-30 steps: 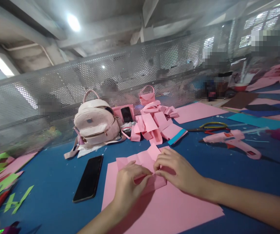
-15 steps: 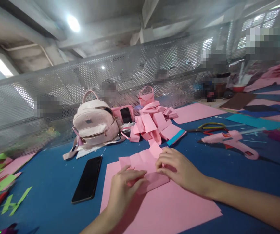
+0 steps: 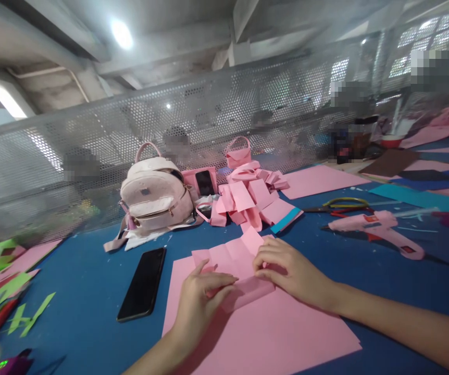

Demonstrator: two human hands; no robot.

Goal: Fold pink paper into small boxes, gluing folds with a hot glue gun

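Note:
A creased piece of pink paper (image 3: pixel 224 255) lies between my hands, with its near edge folded up into a narrow flap. My left hand (image 3: pixel 204 297) pinches the left part of this flap between thumb and fingers. At the right side my right hand (image 3: pixel 287 268) grips the same fold, its fingers curled and the fingertips partly hidden. Underneath is a larger pink sheet (image 3: pixel 271 338), flat on the blue table (image 3: pixel 79 291). Left of the sheet rests a black phone (image 3: pixel 142 284).
A pale pink backpack (image 3: pixel 156 192) stands by the perforated metal screen (image 3: pixel 209 114). Folded pink paper pieces (image 3: pixel 240 200) are heaped behind my hands. To the right lie a pink glue gun (image 3: pixel 381 226) and scissors (image 3: pixel 341 204). Green paper strips (image 3: pixel 37 315) lie at the left.
The camera view has shifted slightly, so the whole scene sits a little further right. Both hands keep their hold on the folded pink paper, with hardly any movement.

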